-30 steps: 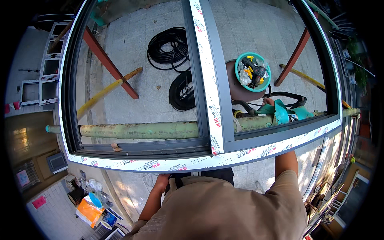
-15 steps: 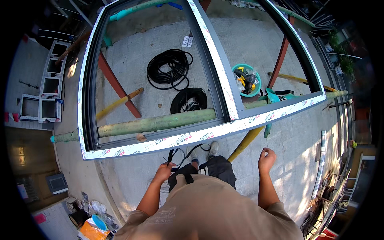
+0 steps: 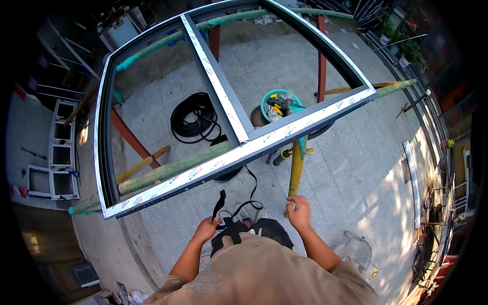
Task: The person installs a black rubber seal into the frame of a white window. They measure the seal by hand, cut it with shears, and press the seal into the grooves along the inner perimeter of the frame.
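Observation:
My left hand (image 3: 206, 230) is closed on a black flexible strip (image 3: 219, 202), which looks like a rubber seal. One end of it sticks up above the fingers. A loop of the strip hangs before my legs and runs up toward the window frame's near edge. My right hand (image 3: 299, 212) is raised with its fingers curled together, and whatever may be inside them is hidden. Behind that hand, in the picture, stands a yellow pole (image 3: 296, 170). Ahead lies the large grey window frame (image 3: 168, 191), with white printed film on its faces and a dividing bar.
Green-wrapped poles (image 3: 175, 170) and red legs (image 3: 133, 136) support the frame. Through its openings I see a black coil (image 3: 194, 118) and a turquoise basin (image 3: 265, 104) of tools on the paved floor. White-framed panels (image 3: 63, 157) lean at the left; a long striped strip (image 3: 412, 183) lies right.
The window frame has shifted left in view as I turned or moved. My right hand has come inward, nearer my left. More of the black strip now rises from my left hand.

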{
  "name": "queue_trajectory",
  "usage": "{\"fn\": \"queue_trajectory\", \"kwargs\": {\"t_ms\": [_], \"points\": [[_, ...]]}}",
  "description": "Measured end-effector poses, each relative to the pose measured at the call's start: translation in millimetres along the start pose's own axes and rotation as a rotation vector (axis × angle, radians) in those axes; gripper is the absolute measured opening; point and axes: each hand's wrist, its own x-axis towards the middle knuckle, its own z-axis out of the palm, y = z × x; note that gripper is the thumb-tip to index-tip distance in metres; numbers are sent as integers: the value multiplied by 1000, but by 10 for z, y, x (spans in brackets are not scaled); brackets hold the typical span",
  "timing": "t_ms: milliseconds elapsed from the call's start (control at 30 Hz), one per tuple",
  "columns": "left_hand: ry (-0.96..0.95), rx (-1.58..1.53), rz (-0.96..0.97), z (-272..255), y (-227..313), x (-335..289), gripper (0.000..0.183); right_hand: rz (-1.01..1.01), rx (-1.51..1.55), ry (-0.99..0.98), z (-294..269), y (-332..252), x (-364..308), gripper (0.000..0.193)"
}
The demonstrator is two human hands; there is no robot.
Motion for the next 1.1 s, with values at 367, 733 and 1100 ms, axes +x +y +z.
{"fn": "queue_trajectory", "kwargs": {"t_ms": [367, 733, 1100], "points": [[-187, 275, 421, 25, 1444, -205, 38, -140, 286, -252, -226, -1039, -228, 60], [-671, 309, 332, -345, 1263, -15, 41, 236, 453, -205, 680, -1710, -1085, 79], [-810, 243, 276, -19, 982, 8, 42, 381, 592, -165, 938, -1741, -1795, 85]]}}
